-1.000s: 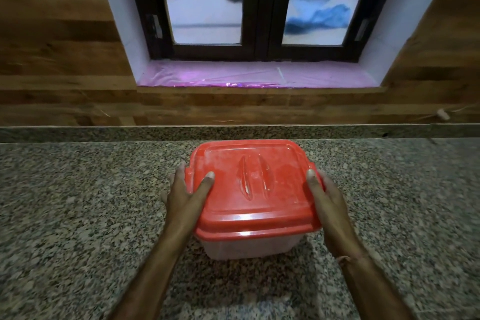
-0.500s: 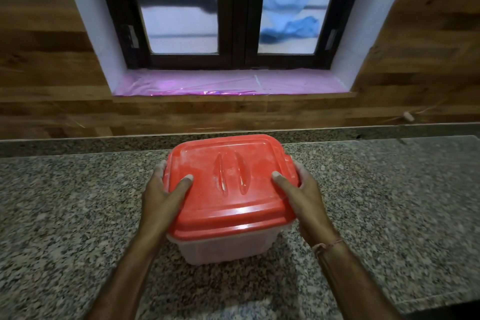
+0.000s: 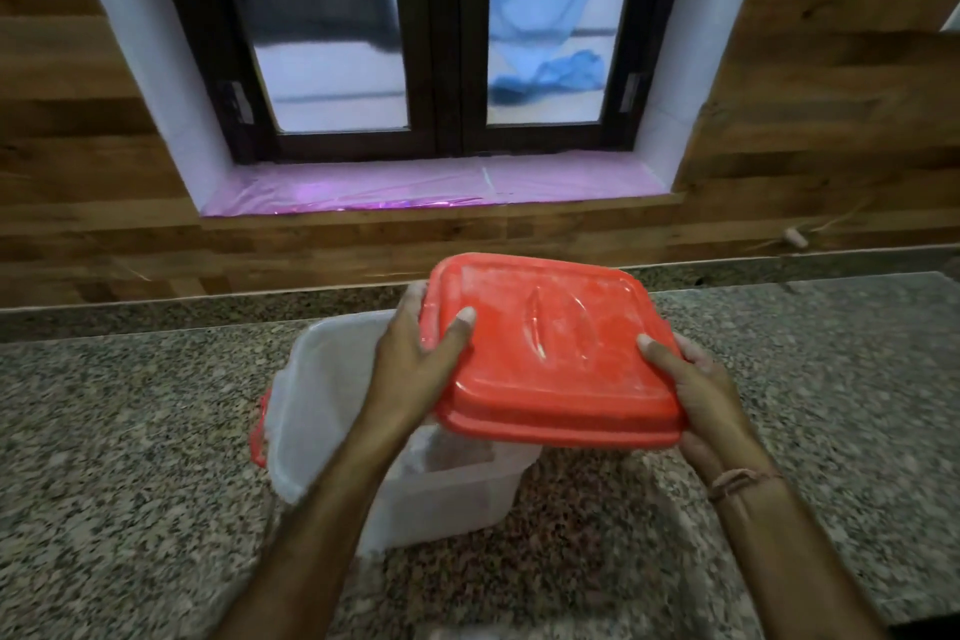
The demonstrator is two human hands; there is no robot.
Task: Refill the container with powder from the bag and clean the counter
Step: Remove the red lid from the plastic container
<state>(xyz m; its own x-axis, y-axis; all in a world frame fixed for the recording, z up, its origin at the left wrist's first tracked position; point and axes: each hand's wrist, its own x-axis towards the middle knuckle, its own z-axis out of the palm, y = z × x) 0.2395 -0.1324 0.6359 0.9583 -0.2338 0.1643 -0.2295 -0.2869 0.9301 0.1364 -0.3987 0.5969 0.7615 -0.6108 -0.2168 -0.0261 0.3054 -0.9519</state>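
Observation:
A red lid (image 3: 550,353), dusted with white powder, is lifted off and held above the right side of a translucent white container (image 3: 322,405). My left hand (image 3: 415,369) grips the lid's left edge, thumb on top. My right hand (image 3: 696,390) grips its right edge the same way. The container stands open on the speckled granite counter (image 3: 130,457), with a red clip (image 3: 257,437) on its left side. A little white powder shows on its inner wall. No bag is in view.
A granite upstand and a wood-panelled wall (image 3: 78,234) run behind the counter. A dark-framed window (image 3: 441,68) with a pink-covered sill (image 3: 415,187) sits above. Bare counter stretches to the left and right of the container.
The lid was pressed on the container with both hands. It has come off and moved up and to the right, and the container now stands open.

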